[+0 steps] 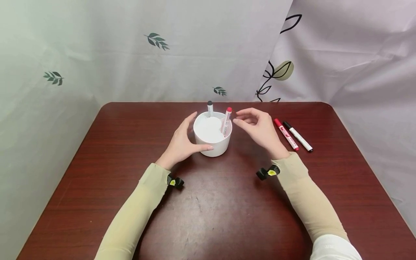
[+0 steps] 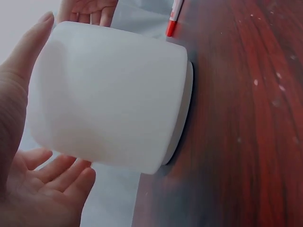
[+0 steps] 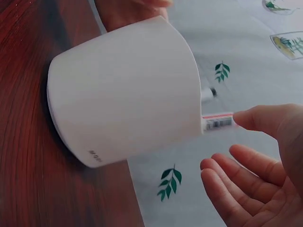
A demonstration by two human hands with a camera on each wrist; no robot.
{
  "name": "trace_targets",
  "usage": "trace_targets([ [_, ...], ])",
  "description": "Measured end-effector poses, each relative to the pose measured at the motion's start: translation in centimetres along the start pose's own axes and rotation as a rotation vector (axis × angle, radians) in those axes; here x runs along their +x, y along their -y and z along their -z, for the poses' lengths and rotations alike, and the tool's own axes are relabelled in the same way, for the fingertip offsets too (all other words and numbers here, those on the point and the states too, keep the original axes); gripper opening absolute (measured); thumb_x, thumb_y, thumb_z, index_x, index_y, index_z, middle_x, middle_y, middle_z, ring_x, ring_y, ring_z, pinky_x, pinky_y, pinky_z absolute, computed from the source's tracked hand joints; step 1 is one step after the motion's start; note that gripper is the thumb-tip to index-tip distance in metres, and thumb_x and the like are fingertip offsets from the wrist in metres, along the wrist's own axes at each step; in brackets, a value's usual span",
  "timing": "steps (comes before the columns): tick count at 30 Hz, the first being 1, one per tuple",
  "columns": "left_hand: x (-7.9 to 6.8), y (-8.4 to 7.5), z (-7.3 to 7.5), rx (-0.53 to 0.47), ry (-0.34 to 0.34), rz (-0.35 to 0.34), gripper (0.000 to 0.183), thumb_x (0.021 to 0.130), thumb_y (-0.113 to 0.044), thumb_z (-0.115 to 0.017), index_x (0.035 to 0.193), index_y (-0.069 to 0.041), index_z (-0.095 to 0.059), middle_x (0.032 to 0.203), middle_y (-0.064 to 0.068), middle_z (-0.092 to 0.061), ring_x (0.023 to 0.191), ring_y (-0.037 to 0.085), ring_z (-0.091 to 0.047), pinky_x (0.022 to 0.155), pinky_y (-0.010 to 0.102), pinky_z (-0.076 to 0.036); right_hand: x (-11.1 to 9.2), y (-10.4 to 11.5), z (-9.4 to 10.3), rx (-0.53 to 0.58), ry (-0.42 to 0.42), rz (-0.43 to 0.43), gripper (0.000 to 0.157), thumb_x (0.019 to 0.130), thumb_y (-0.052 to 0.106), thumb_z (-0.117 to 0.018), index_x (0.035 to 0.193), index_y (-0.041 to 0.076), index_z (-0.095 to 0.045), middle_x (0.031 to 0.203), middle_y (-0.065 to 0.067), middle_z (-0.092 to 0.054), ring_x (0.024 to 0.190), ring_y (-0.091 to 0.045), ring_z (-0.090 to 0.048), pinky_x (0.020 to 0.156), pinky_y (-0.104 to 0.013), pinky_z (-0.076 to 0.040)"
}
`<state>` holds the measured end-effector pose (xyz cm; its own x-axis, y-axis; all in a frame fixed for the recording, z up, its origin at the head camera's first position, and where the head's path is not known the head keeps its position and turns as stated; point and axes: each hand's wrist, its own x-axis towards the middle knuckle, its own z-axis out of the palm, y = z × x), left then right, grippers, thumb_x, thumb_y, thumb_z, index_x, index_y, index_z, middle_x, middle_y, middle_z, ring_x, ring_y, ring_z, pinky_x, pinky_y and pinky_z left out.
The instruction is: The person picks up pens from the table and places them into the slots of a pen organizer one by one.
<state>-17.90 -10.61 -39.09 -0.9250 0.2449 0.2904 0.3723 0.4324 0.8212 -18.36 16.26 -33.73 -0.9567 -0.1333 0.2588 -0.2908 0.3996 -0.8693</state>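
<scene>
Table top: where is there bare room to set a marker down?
The table is bare between the sleeves and left of the left hand. It is crowded around the white holder, the right hand and the two loose markers.

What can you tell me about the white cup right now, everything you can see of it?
The white cup is a round, matte, plastic-looking holder with a slightly flared base, standing upright near the middle of the dark red table. Its inside looks partitioned. A black-capped marker and a red-capped marker stand in it, caps up. The left hand cups its left side, thumb on the front wall. The right hand hovers beside the red-capped marker, not touching the cup.
</scene>
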Motion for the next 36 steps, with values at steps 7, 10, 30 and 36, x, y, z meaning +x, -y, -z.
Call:
trace_targets([
  [7,0.0,0.2,0.0,0.015,-0.021,-0.005,0.114,0.054,-0.056,-0.085,0.147,-0.033,-0.023,0.139,-0.011,-0.036,0.124,0.006,-0.037,0.101,0.032,-0.034,-0.5,-1.9,1.3,0.015,-0.027,-0.017,0.037,0.077,0.044,-0.075,0.107,0.024,-0.068,0.098,0.005,-0.068,0.085,-0.014,-0.064,0.074,-0.029,-0.051],
  [10,0.2,0.0,-0.2,0.070,-0.026,0.032,0.114,0.053,-0.063,-0.081,0.146,-0.028,-0.026,0.141,-0.014,-0.034,0.127,0.003,-0.032,0.101,0.035,-0.031,-1.0,-1.7,2.0,0.019,-0.034,-0.029,0.037,0.078,0.041,-0.075,0.109,0.022,-0.068,0.100,0.003,-0.068,0.088,-0.015,-0.064,0.075,-0.028,-0.051],
  [30,0.4,-0.3,-0.9,0.024,-0.030,0.050,0.108,0.053,-0.062,-0.082,0.144,-0.028,-0.034,0.130,-0.017,-0.046,0.114,0.006,-0.044,0.092,0.039,-0.039,-2.6,2.3,7.8,-0.048,-0.197,-0.039,0.034,0.083,0.022,-0.073,0.113,0.008,-0.068,0.105,-0.011,-0.067,0.087,-0.013,-0.064,0.075,-0.017,-0.047],
  [36,0.4,-0.3,-0.9,0.025,-0.031,0.062,0.105,0.052,-0.062,-0.082,0.142,-0.036,-0.033,0.129,-0.018,-0.046,0.113,0.005,-0.045,0.092,0.038,-0.039,-2.8,1.7,9.5,-0.046,-0.239,-0.048,0.035,0.081,0.019,-0.075,0.113,0.005,-0.068,0.103,-0.011,-0.067,0.086,-0.011,-0.064,0.075,-0.015,-0.046],
])
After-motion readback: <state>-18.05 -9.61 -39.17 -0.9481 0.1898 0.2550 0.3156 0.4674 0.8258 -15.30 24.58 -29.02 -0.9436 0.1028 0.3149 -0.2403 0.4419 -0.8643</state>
